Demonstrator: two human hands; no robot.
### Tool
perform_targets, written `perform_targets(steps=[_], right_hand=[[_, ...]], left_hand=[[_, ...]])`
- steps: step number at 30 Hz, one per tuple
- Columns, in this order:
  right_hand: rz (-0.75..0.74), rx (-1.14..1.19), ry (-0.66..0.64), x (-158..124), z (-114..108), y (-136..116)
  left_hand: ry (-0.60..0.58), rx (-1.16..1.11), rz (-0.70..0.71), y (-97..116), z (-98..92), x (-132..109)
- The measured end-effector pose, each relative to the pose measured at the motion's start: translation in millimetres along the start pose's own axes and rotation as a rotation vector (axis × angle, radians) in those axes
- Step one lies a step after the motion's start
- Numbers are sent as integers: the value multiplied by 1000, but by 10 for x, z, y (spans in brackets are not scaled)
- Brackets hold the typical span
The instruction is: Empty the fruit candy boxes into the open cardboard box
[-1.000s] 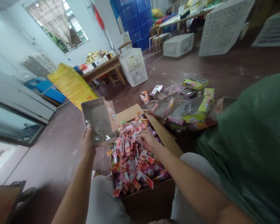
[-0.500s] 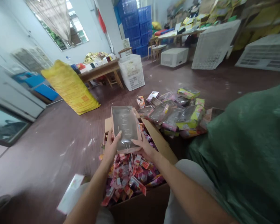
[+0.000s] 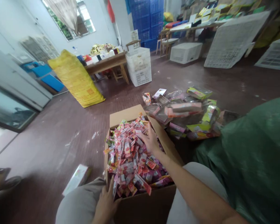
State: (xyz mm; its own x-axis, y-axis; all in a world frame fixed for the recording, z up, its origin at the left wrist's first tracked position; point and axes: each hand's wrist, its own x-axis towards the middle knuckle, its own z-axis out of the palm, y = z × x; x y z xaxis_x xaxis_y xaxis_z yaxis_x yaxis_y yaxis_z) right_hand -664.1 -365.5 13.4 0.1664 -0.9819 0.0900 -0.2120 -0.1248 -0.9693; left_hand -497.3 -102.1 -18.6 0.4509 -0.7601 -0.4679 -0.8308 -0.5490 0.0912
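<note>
An open cardboard box (image 3: 124, 114) between my knees is heaped with small pink, red and purple wrapped packets (image 3: 130, 155). Over the right part of the heap is my right hand (image 3: 151, 139), fingers apart and nothing held. My left hand (image 3: 106, 197) rests at the near left corner of the box, its fingers spread against the edge and the packets there. A pink-edged clear-windowed package (image 3: 183, 109), blurred by motion, is above the pile of clear and green packages (image 3: 177, 96) on the floor beyond the box's right side.
A green sack (image 3: 254, 155) bulges at the right. On the floor at the left lies a white carton (image 3: 77, 179). Farther back are a yellow sack (image 3: 78, 81), stacked white crates (image 3: 139, 67), a wooden table (image 3: 107, 64) and blue crates (image 3: 144, 21).
The clear-windowed package has left both hands and is now over the pile at the right. My left hand has dropped to the box's near left corner; the packets are uncovered.
</note>
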Motion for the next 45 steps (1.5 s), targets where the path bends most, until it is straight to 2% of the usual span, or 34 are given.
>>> perform_targets(steps=[2, 5, 7, 8, 10, 12, 15, 17, 18, 20, 22, 24, 28, 31, 33, 36, 39, 42, 45], right_hand=[[-177, -334, -117, -78, 262, -104], [-424, -742, -344, -17, 574, -236], [-458, -881, -489, 101, 699, -245], [-419, -939, -541, 162, 725, -221], [-286, -1019, -592, 249, 698, -131], [-202, -1037, -588, 271, 590, -13], [-236, -1032, -543, 202, 395, 145], [-245, -1037, -520, 132, 298, 225], [-237, -1041, -510, 97, 261, 259], [-219, -1049, -490, 27, 195, 317], [-201, -1068, -462, -52, 126, 369], [-180, -1086, -435, -155, 54, 423], [-137, -1093, -388, -432, -34, 555], [-83, -1118, -359, -615, -64, 634], [-55, -1137, -379, -679, -114, 642], [-22, -1126, -490, -702, -254, 565], [11, -1091, -591, -708, -401, 418], [-1, -1073, -561, -732, -446, 291], [-116, -1092, -494, -750, -353, 263]], left_hand=[[-4, -17, 6, -40, 210, 57], [-11, -28, 32, -108, 340, 176], [-15, -68, 27, -177, 320, 222], [6, -110, 16, -209, 280, 232], [104, -226, -5, -240, 139, 245], [265, -323, 2, -182, -74, 283], [456, -345, 79, 117, -469, 467], [549, -304, 219, 409, -702, 680], [553, -264, 314, 555, -782, 799], [454, -160, 459, 793, -834, 1015], [302, -48, 522, 912, -726, 1147], [205, 26, 539, 901, -489, 1162], [236, 59, 519, 662, 64, 947], [289, 35, 463, 507, 280, 779], [290, 8, 446, 455, 305, 709], [254, -65, 431, 418, 259, 627], [306, -173, 401, 388, 194, 559], [427, -245, 399, 375, 88, 569], [477, -238, 368, 407, -58, 695]])
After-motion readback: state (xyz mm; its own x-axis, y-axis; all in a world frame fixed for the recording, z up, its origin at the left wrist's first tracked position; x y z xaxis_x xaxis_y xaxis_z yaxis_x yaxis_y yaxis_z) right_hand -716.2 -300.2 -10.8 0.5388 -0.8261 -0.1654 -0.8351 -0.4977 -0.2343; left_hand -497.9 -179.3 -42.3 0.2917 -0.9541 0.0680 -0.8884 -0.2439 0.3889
